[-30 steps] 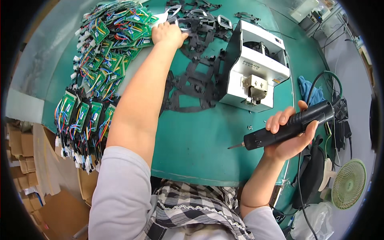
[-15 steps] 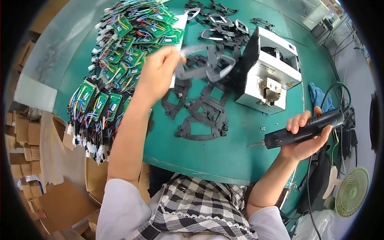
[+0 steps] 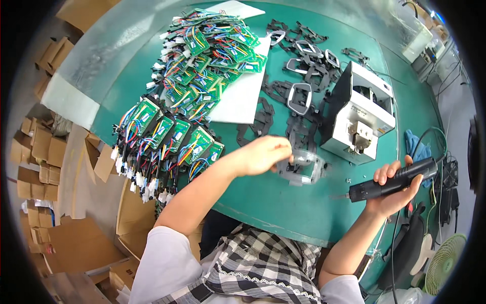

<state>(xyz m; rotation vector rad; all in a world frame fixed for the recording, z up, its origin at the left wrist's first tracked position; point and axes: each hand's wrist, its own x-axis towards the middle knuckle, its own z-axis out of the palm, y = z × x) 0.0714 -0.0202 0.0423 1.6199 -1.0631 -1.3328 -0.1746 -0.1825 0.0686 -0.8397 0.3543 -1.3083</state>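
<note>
Screwdriver (image 3: 375, 190) wrapped in my right hand (image 3: 392, 201), left hand (image 3: 260, 155) well apart at the blurry frame (image 3: 299, 178) over the green tabletop (image 3: 258, 197), can't tell if pinching; I'd keep the bit (image 3: 346, 196) clear.

The screwdriver (image 3: 372, 190) looks matt plastic, the white machine (image 3: 345, 127) smooth metal, the apron (image 3: 253, 253) cloth.
</note>
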